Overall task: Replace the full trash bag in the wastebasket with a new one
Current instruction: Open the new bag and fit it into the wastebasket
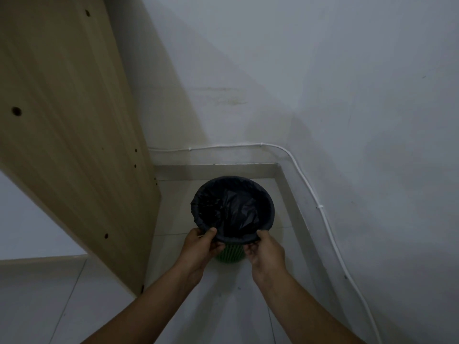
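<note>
Gripping the near edge of the black trash bag [233, 207], both hands work at the rim of the wastebasket [229, 253]. The left hand [201, 247] has its thumb over the top of the folded-over plastic and its fingers curled underneath, pinching the bag against the rim. The right hand [267, 249] does the same a little further round, thumb on the rim, fingers tucked below. Between them the bag's edge lies stretched over the lip.

The bag lines the whole opening and sags loosely inside, crumpled, with no rubbish visible on top. The green slatted basket shows only below the hands. It stands on the pale tiled floor [223, 306] in a corner, near a wooden panel [74, 120] on the left and a white wall [323, 83] with a thin cable [323, 212] clipped along it.

Whether this bag is coming off or being fitted I cannot tell for certain; the empty, slack look suggests a fresh liner being settled. If so, the next move calls for working round the rim, pulling the fold down evenly without tearing the thin plastic.
</note>
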